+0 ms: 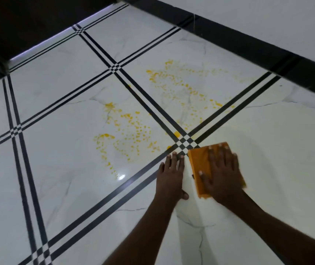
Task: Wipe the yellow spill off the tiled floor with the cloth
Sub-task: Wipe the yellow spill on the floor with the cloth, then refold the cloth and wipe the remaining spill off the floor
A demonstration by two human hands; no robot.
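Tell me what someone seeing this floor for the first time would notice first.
Most striking is the yellow spill, speckled across two white tiles in the middle of the tiled floor and crossing the black stripes between them. Next comes the orange cloth near the stripes' crossing, pressed flat under the right hand. The left hand rests flat on the floor beside it, on the stripe.

Indoor room, most likely a home. Glossy white marble-look floor tiles [61,184] with thin grey veining, bordered by triple black inlay lines [147,100] that cross in small checker patterns. Black skirting band [248,46] runs along a pale wall [277,18] at upper right. Dark furniture or cabinet base [19,25] at upper left, strip of light along its lower edge.
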